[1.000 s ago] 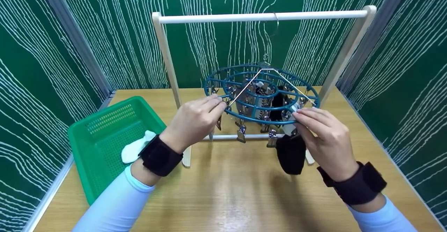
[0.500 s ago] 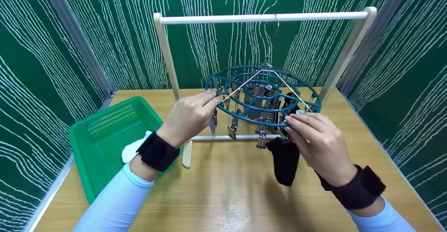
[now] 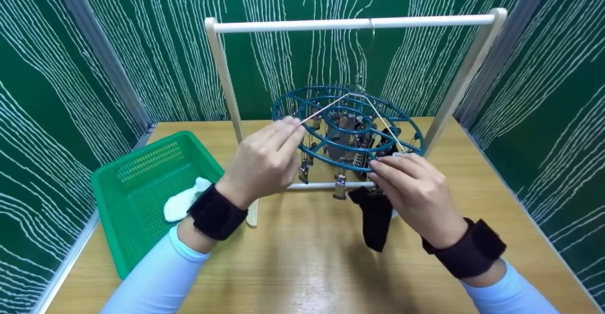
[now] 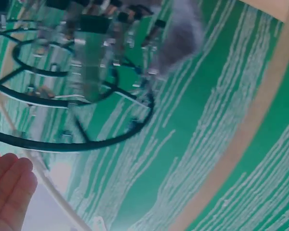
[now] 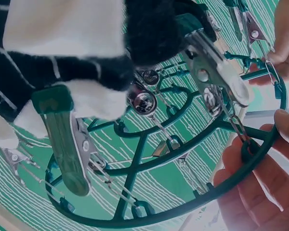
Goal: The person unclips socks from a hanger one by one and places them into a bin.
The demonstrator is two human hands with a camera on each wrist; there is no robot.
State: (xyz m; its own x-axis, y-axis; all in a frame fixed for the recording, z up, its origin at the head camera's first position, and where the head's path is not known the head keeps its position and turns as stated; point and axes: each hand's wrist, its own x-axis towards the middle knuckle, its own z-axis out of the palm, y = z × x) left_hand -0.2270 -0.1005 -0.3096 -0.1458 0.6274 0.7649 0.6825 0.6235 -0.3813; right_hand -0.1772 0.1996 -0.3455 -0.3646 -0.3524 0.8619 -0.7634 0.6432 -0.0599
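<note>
A round blue-green clip hanger (image 3: 350, 167) hangs tilted from a white rail. My right hand (image 3: 416, 193) pinches its front rim, thumb on one side and fingers on the other, as the right wrist view shows. My left hand (image 3: 267, 158) is at the rim's left side with fingers together; in the left wrist view those fingers look straight and apart from the ring. A black sock (image 3: 376, 222) hangs in front. Further in hang a grey sock (image 3: 336, 141) and a black-and-white one (image 5: 62, 29). Metal clips (image 5: 65, 139) dangle around the ring.
A green basket (image 3: 106, 210) stands at the left with a white sock (image 3: 182, 205) in it. The wooden stand's rail (image 3: 293, 25) crosses above the hanger, its posts on both sides. Green walls with white streaks surround the wooden table (image 3: 302, 266).
The hanger has turned, its front edge going left with the black sock and the clips. My right hand has moved left with the rim. My left hand has come off the rim.
</note>
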